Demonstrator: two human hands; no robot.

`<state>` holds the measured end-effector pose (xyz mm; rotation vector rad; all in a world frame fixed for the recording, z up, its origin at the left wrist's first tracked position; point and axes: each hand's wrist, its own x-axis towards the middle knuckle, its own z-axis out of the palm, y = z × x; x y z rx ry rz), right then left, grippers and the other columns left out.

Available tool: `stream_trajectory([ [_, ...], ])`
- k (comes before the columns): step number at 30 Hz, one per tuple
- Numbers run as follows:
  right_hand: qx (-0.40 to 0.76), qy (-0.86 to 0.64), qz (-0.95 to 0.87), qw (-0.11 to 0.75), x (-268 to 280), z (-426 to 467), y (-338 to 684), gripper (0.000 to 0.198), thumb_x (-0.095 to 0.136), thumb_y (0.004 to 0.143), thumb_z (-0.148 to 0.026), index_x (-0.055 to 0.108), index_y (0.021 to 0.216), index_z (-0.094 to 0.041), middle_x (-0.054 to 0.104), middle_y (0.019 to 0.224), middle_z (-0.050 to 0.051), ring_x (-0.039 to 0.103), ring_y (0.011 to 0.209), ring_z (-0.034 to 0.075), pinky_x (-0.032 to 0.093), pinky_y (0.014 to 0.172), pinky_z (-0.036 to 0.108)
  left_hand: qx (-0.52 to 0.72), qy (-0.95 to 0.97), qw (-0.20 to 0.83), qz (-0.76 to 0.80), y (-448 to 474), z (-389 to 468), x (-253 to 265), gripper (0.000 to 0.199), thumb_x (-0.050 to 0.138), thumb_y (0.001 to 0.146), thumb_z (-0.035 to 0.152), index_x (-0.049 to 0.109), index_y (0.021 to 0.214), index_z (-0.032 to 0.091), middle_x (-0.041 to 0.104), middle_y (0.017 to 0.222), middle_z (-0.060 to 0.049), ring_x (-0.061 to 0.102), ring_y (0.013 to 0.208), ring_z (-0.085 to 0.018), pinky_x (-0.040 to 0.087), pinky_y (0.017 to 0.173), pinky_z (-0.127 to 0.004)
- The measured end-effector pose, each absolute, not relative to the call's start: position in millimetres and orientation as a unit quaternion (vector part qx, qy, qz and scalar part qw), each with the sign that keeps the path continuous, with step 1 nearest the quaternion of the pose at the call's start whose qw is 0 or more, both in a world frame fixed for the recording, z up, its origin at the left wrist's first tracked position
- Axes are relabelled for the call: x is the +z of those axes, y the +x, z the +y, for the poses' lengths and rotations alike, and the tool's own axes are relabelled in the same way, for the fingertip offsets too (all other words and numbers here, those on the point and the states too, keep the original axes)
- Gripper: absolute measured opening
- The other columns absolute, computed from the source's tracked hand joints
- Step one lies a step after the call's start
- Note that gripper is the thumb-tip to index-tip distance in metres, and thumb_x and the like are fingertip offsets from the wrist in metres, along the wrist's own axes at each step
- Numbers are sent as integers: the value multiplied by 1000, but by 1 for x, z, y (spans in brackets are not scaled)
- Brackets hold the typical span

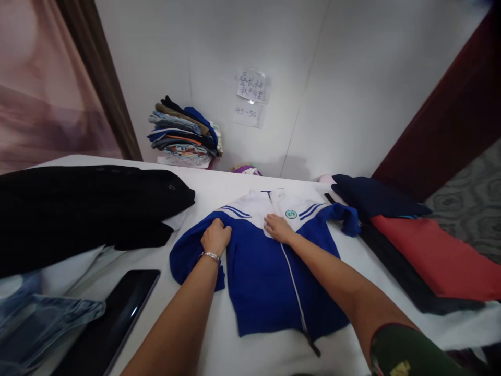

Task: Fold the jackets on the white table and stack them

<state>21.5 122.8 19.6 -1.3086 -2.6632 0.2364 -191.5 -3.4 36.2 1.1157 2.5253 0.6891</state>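
A blue and white zip-up jacket [258, 282] lies front up on the white table [215, 339], its zipper pull hanging at the lower hem. My left hand [216, 237], with a silver bracelet at the wrist, is closed on the upper part of the jacket's left-side sleeve, which bends down beside the body. On the white chest panel near the zipper, my right hand [277, 227] rests with its fingers lying on the cloth. A round green badge [290, 214] shows just beyond it. The other sleeve [346, 216] stretches out to the right with its cuff bent down.
Black clothing [86, 209] spreads over the left side, with a dark flat glossy panel [113, 313] and denim [47, 324] nearer me. Folded red [438, 256] and navy [376, 196] garments lie at right. A clothes stack [186, 130] stands by the wall under paper notes [252, 86].
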Motion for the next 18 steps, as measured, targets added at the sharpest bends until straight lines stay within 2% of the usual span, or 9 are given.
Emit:
stream_trajectory([
  [2,91,-424,-898,71,16,112,29,41,52,96,-32,56,136,-24,48,150,10,36,143,23,31,115,42,252,388,143,875,-192,-3,37,11,51,81,31,57,88,24,73,96,-10,68,97,-31,50,78,-39],
  [7,133,-417,-896,76,17,80,49,48,49,97,-39,50,142,-23,38,156,13,26,148,30,24,117,57,274,384,136,871,-194,-5,39,11,54,80,30,59,88,25,74,97,-12,68,97,-31,51,78,-39],
  [10,176,-374,-908,64,19,55,62,50,46,98,-42,48,145,-24,36,158,13,24,149,30,18,118,59,305,381,111,866,-192,-7,41,11,53,83,34,59,86,25,74,94,-10,69,93,-29,50,77,-37],
  [14,221,-385,-893,75,23,23,88,55,46,98,-47,47,147,-22,34,158,14,23,150,29,19,119,57,348,471,43,810,-172,-10,46,22,47,90,42,60,92,25,73,91,-6,68,88,-24,49,77,-32],
  [16,228,-376,-895,74,25,7,104,56,47,98,-48,46,147,-23,31,160,13,22,150,29,17,120,57,332,556,31,762,-157,-11,47,24,47,91,42,62,98,24,73,96,-5,67,92,-22,49,81,-30],
  [18,223,-367,-901,70,26,-8,120,55,48,98,-48,47,147,-25,29,161,11,21,150,29,15,121,56,292,652,27,700,-142,-11,43,27,49,91,41,64,107,24,71,112,-7,64,108,-22,46,95,-31],
])
